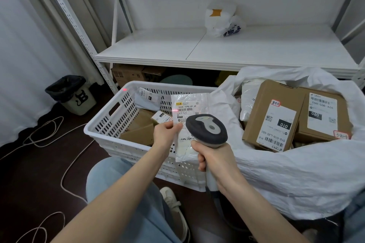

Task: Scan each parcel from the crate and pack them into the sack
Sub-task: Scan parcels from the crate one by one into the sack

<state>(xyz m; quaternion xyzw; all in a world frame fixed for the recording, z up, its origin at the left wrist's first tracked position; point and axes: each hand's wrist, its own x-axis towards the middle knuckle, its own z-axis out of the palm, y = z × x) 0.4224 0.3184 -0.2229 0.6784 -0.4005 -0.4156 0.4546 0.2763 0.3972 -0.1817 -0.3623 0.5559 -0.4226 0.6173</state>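
Nearest, the right hand (214, 157) curls its fingers (201, 161) round the scanner (207, 130) grip. Just left of them, the left hand (165, 134) pinches a white parcel (187, 102) upright over the crate (138, 152), a red beam (175, 111) on it. Right of them gapes the sack (296, 173), boxes (272, 116) inside.

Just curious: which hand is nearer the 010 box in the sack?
Right. The right hand, gripping the barcode scanner, is left of the 010 box; the left hand, pinching a mailer, farther left.
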